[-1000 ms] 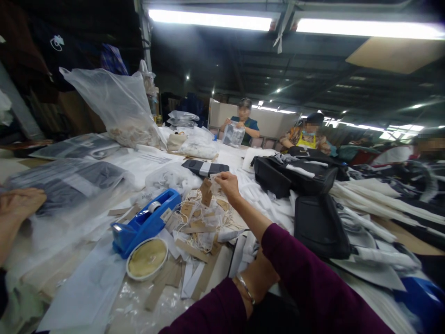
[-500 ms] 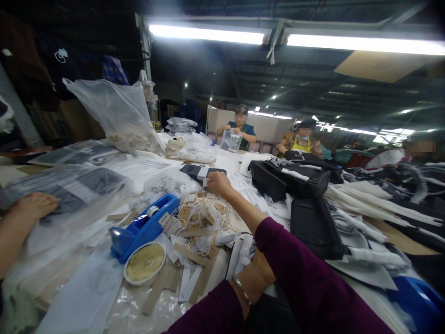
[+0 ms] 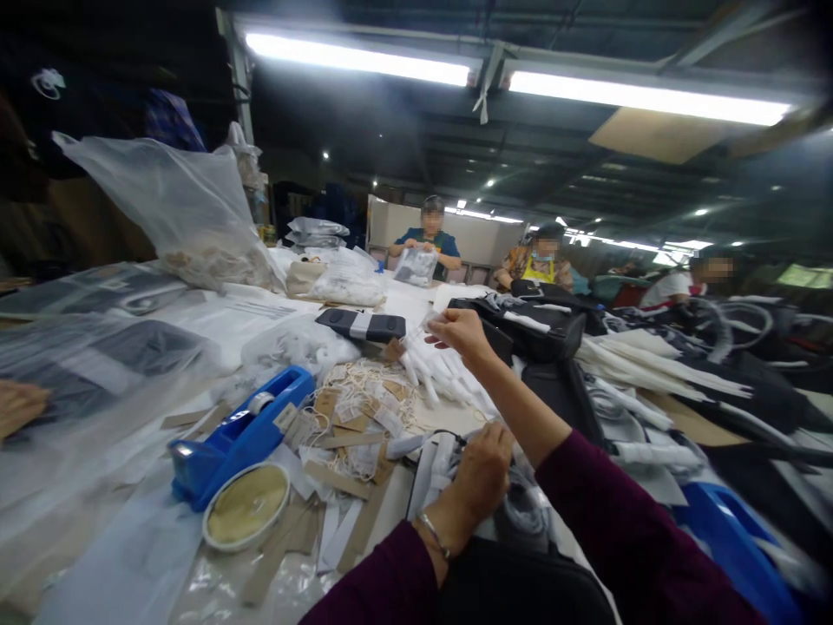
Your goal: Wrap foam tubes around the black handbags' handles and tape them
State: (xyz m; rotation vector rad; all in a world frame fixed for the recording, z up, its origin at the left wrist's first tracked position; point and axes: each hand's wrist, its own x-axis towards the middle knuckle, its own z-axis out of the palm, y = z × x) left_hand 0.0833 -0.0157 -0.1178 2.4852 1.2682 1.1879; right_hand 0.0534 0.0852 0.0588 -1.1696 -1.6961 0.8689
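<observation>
My right hand [image 3: 461,334] is raised over the far side of a heap of string hang tags [image 3: 364,404]. Its thumb and fingers pinch a hang tag [image 3: 430,321], pale and slightly blurred. Lower down, my left hand [image 3: 482,473], with a bracelet at the wrist, is closed beside pale wrapped straps [image 3: 433,464]. What its fingers grip is hidden. A black bag [image 3: 521,586] lies just below it, partly covered by my sleeves. Left of the tag heap stands a blue tape dispenser [image 3: 244,434], with a round tub [image 3: 248,506] of yellowish paste in front.
A co-worker's hand [image 3: 19,408] rests by a plastic-wrapped dark item [image 3: 130,356] at the left. Black bags [image 3: 540,334] pile up on the right, near another blue dispenser [image 3: 735,538]. Beyond the tags lies a black banded case [image 3: 361,325]. Other people sit across the table.
My right hand has lifted from the tag heap and moved right, with a tag in its fingers. The view has turned right. My left hand shows more fully.
</observation>
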